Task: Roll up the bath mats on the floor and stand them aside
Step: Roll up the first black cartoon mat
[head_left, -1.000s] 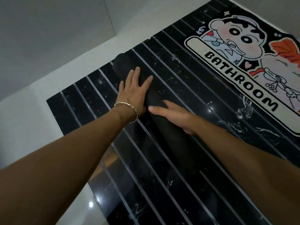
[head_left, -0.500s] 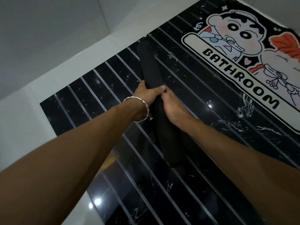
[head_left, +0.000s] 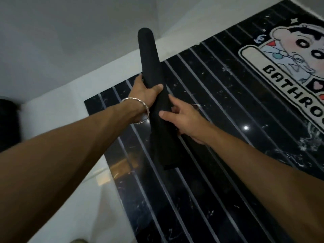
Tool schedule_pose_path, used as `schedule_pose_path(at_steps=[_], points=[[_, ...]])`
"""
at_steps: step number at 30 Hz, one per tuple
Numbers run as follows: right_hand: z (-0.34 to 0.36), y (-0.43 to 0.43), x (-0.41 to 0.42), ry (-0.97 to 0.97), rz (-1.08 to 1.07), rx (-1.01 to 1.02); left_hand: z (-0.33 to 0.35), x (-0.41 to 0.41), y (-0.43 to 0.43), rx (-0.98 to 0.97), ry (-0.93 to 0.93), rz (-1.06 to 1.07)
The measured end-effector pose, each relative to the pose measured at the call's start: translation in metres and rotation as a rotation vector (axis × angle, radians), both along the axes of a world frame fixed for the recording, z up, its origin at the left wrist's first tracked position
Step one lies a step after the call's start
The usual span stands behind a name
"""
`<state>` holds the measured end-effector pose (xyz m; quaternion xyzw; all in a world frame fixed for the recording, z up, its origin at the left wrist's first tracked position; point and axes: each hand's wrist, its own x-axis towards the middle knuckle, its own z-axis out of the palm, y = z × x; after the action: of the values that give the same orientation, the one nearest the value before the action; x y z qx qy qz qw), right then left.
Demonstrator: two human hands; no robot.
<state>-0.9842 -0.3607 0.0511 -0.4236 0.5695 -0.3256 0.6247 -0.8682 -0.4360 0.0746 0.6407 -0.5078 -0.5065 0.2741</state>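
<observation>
Rolled black mat [head_left: 150, 67]: now lifted off the striped floor [head_left: 210, 190] and tilted up, top end over the pale tiles. A second ago it lay flat under both palms. Left hand [head_left: 145, 92]: grip clamped round the roll's middle. Right hand [head_left: 184, 118], just below: grip closed on the roll, thumb across the front. Lower end looks slightly loose. Far right, cartoon bath mat [head_left: 289, 76] lies flat, unrolled. Judgement: rolling done here; standing aside is next, and the second mat remains.

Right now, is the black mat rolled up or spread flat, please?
Rolled: mat forms a tube gripped by left hand and right hand.
</observation>
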Motion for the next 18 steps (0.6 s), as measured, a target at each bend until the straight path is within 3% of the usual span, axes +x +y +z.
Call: schedule_pose_path(at_steps=[9,18], points=[[-0.022,-0.025,0.105,0.242,0.184,-0.015,-0.025,0.119,0.000,0.075,-0.028,0.070],[-0.040,-0.042,0.200,0.281,0.409,-0.024,-0.051,0.219,0.009,0.067,-0.040,0.249]])
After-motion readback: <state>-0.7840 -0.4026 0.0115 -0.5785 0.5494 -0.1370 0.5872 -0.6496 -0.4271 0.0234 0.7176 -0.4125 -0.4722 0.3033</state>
